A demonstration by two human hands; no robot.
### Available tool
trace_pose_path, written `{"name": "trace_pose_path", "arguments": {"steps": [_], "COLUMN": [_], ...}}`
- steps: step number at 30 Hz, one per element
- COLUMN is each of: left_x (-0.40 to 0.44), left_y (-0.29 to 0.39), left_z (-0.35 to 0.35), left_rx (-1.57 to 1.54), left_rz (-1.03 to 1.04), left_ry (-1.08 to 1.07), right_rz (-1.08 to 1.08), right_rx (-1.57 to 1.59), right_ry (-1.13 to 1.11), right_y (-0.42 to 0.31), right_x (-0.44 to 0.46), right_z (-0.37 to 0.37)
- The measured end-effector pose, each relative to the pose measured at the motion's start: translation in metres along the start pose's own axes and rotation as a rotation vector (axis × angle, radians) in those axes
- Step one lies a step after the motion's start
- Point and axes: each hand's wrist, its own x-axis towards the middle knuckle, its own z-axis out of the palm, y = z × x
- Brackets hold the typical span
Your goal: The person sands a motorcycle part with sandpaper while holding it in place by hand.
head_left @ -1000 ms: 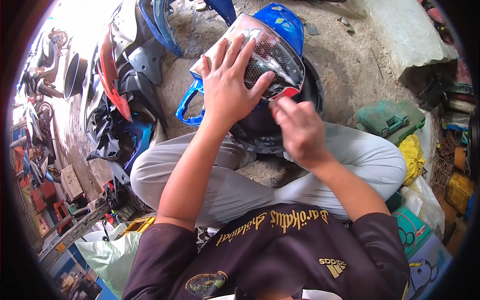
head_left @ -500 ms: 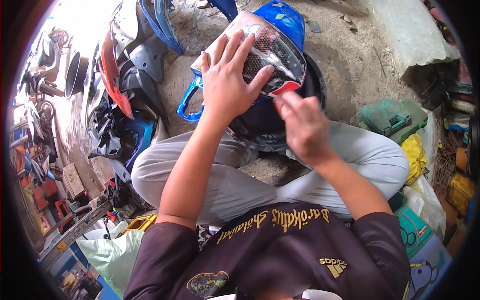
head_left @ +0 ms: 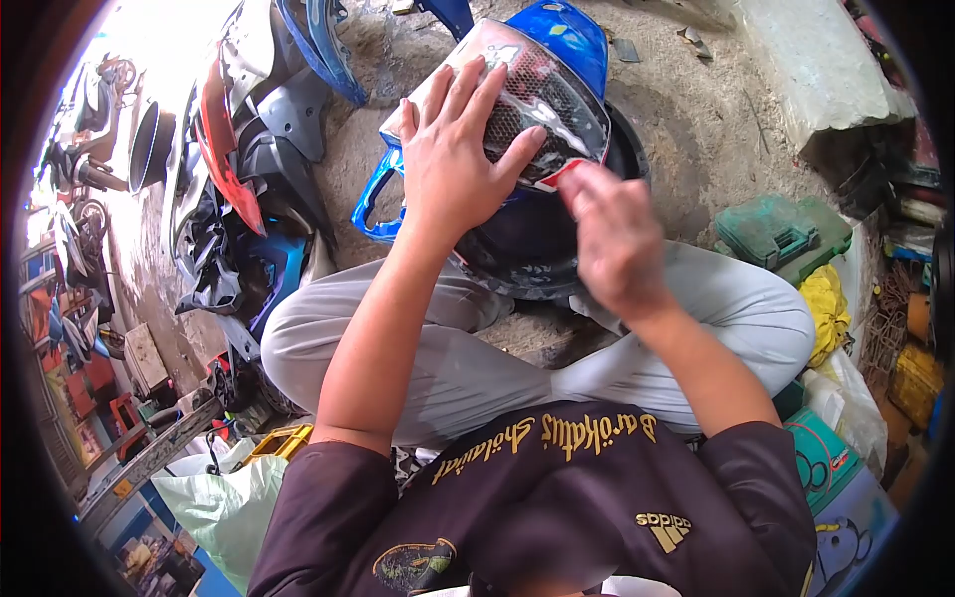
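A panel with a honeycomb pattern and blue parts (head_left: pixel 542 104) rests over a round black tub or tire-like object (head_left: pixel 527 254) in front of my crossed legs. On the panel's left part my left hand (head_left: pixel 453 149) lies flat, fingers spread. My right hand (head_left: pixel 615 234), blurred by motion, is closed at the panel's lower right corner, its fingertips at a small red piece (head_left: pixel 563 175). Whether the red piece is held or is part of the panel's edge is unclear. A blue bracket-like part (head_left: pixel 378 204) sticks out left of my left wrist.
Motorcycle fairings, one of them red (head_left: pixel 224 139), lean at the left. A concrete block (head_left: pixel 811 70) stands at the upper right. Farther right lie a green case (head_left: pixel 766 234) and a yellow bag (head_left: pixel 828 313). A whitish bag (head_left: pixel 224 512) is at the lower left.
My right hand has moved slightly right and up along the panel's lower right corner. My left hand stays on the panel, which has shifted very little.
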Motion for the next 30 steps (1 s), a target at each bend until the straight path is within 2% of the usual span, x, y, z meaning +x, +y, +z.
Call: {"name": "trace_pose_path", "arguments": {"steps": [1,2,5,6,9,10,14,17,22,25,30], "left_x": [0.000,0.000,0.002,0.003,0.001,0.003,0.001,0.002,0.001,0.003,0.004], "left_y": [0.001,0.002,-0.002,-0.001,0.000,0.001,-0.004,-0.001,-0.006,-0.002,-0.006], "left_z": [0.001,0.001,0.002,-0.001,0.000,0.001,0.000,0.001,0.004,0.006,0.005], "left_rx": [0.004,0.002,-0.022,-0.022,-0.007,-0.015,-0.020,-0.012,-0.035,-0.032,-0.057], "left_rz": [0.007,0.011,-0.008,-0.010,0.004,0.001,-0.001,0.014,0.008,0.021,0.000], "left_ry": [0.005,0.008,0.001,-0.009,-0.003,0.001,-0.012,-0.002,0.020,0.034,0.029], "right_rz": [-0.028,-0.095,-0.029,0.058,-0.029,-0.089,0.012,-0.091,0.018,-0.074,0.017], "right_rx": [0.015,0.012,-0.091,-0.015,0.023,0.029,-0.046,0.019,-0.025,0.028,-0.005], "right_ry": [-0.050,0.013,0.139,0.104,-0.047,0.011,0.139,-0.010,0.137,-0.023,0.154], "right_y": [-0.005,-0.004,0.018,0.016,-0.006,-0.005,0.013,-0.006,0.018,-0.005,0.020], "right_x": [-0.005,-0.009,0.011,0.010,-0.005,-0.006,0.011,-0.006,0.011,-0.002,0.013], "right_z": [0.003,0.012,0.003,0.000,0.005,0.012,0.003,0.011,0.003,0.007,0.004]}}
